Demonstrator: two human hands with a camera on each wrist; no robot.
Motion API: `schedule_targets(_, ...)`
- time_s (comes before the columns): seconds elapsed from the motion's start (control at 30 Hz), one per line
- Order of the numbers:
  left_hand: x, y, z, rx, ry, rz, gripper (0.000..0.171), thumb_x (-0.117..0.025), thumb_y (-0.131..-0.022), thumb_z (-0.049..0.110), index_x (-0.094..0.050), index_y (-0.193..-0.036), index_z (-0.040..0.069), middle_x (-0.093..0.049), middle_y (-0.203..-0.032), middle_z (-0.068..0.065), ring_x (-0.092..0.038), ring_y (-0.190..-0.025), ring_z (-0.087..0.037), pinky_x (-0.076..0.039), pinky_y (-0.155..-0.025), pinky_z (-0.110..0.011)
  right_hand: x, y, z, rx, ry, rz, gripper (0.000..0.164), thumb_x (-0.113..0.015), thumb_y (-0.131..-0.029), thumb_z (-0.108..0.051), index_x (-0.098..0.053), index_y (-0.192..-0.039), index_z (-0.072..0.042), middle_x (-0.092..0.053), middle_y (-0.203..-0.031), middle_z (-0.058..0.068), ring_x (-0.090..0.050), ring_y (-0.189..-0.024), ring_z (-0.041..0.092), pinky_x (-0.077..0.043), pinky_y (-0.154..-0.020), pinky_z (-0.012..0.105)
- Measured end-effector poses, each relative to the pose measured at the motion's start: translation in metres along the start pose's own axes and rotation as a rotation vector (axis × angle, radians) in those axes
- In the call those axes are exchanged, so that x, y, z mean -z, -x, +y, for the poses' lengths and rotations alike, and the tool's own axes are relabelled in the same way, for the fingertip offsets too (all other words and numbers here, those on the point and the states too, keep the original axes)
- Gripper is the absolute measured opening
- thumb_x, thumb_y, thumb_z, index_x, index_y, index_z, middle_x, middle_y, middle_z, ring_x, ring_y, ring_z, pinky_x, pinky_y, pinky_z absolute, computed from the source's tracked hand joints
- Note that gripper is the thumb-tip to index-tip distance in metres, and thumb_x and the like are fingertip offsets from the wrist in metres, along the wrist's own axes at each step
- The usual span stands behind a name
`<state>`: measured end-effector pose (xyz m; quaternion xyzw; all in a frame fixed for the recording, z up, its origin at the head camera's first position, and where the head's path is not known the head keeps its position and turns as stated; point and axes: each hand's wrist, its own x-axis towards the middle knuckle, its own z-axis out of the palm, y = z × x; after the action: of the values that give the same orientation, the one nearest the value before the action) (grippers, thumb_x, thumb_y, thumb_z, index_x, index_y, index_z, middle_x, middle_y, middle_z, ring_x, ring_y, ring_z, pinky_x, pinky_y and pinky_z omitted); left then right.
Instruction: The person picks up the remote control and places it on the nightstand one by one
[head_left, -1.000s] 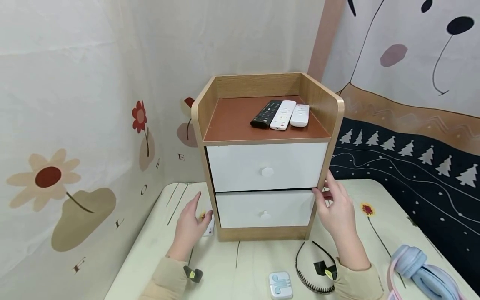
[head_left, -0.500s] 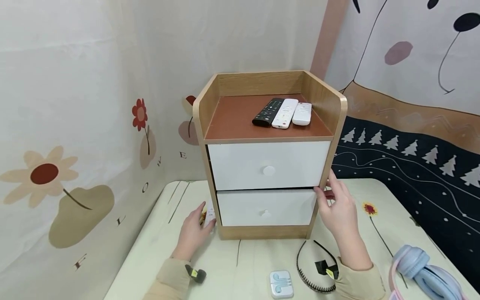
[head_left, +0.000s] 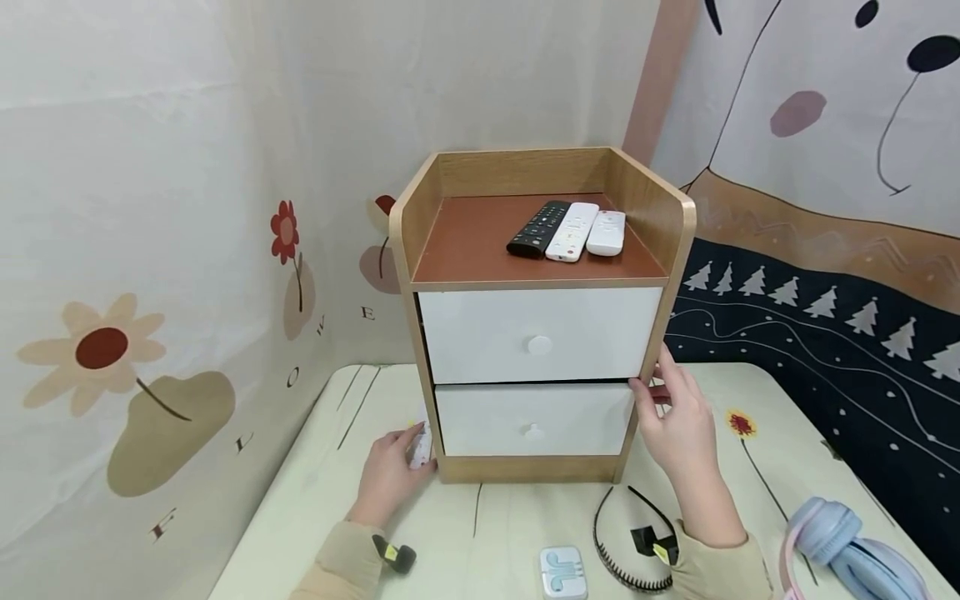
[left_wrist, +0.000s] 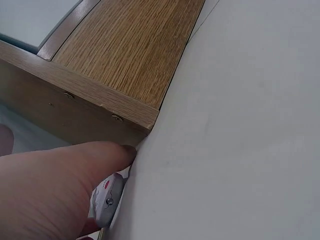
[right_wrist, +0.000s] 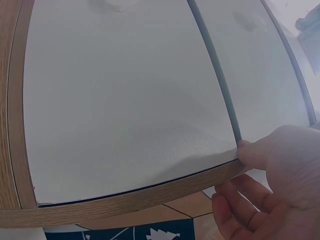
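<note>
A wooden cabinet (head_left: 525, 470) with two white drawers stands on the table. At its left foot, my left hand (head_left: 392, 475) curls its fingers and thumb about a white remote control (head_left: 422, 448) on the tabletop. In the left wrist view, the thumb reaches to the cabinet's bottom corner, and the end of the remote, with a red mark, shows beneath it; the fingers beyond are mostly hidden. My right hand (head_left: 681, 429) grips the cabinet's right side panel (right_wrist: 200, 182), thumb on the front edge near the gap between the drawers and fingers behind.
On the cabinet's brown top lie a black remote (head_left: 537, 231), a long white remote (head_left: 573, 232) and a shorter white one (head_left: 607, 233). Cased earphones (head_left: 562, 572), a black hair band (head_left: 617, 575) and blue headphones (head_left: 847, 542) lie in front. Printed cloth (head_left: 795, 333) backs the table.
My left hand has moved right toward the cabinet, and its fingers have closed in about the white remote on the table. My right hand keeps its place on the side panel.
</note>
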<state>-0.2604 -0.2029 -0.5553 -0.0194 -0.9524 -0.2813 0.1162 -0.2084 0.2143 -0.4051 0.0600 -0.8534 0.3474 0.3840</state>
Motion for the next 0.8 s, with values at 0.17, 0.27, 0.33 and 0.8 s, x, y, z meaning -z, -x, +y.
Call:
schedule_targets(0.17, 0.001, 0.002, 0.0, 0.007, -0.091, 0.058, 0.053, -0.082, -0.095, 0.034, -0.073, -0.143, 0.012, -0.072, -0.132, -0.024, -0.068, -0.119, -0.045, -0.056, -0.099, -0.062, 0.0, 0.0, 0.0, 0.013, 0.001, 0.007, 0.065, -0.076, -0.102, -0.007, -0.052, -0.162, -0.001, -0.073, -0.118, 0.025, -0.079, -0.088, 0.039, -0.066, -0.072, 0.045)
schedule_targets(0.27, 0.002, 0.001, -0.002, 0.024, -0.133, 0.08, 0.048, -0.08, -0.097, 0.033, -0.076, -0.14, 0.013, -0.075, -0.119, -0.02, -0.069, -0.103, -0.037, -0.057, -0.083, -0.053, 0.0, 0.0, 0.0, 0.019, 0.002, 0.011, 0.065, -0.077, -0.102, -0.007, -0.052, -0.161, 0.0, -0.073, -0.117, 0.025, -0.079, -0.087, 0.039, -0.065, -0.071, 0.038)
schedule_targets(0.33, 0.002, -0.001, -0.004, 0.041, -0.115, 0.078, 0.047, -0.08, -0.097, 0.032, -0.076, -0.139, 0.013, -0.075, -0.112, -0.017, -0.068, -0.093, -0.03, -0.054, -0.074, -0.044, 0.0, 0.0, 0.0, 0.019, 0.003, 0.012, 0.064, -0.077, -0.102, -0.007, -0.052, -0.161, 0.0, -0.073, -0.117, 0.025, -0.079, -0.087, 0.039, -0.064, -0.071, 0.035)
schedule_targets(0.8, 0.023, -0.006, 0.005, 0.123, 0.101, 0.123, 0.038, -0.08, -0.096, 0.031, -0.082, -0.128, 0.011, -0.075, -0.105, -0.019, -0.068, -0.085, -0.026, -0.049, -0.068, -0.034, 0.002, -0.001, -0.002, -0.02, -0.003, -0.022, 0.065, -0.075, -0.104, -0.01, -0.05, -0.163, -0.002, -0.072, -0.12, 0.024, -0.079, -0.091, 0.038, -0.066, -0.073, 0.039)
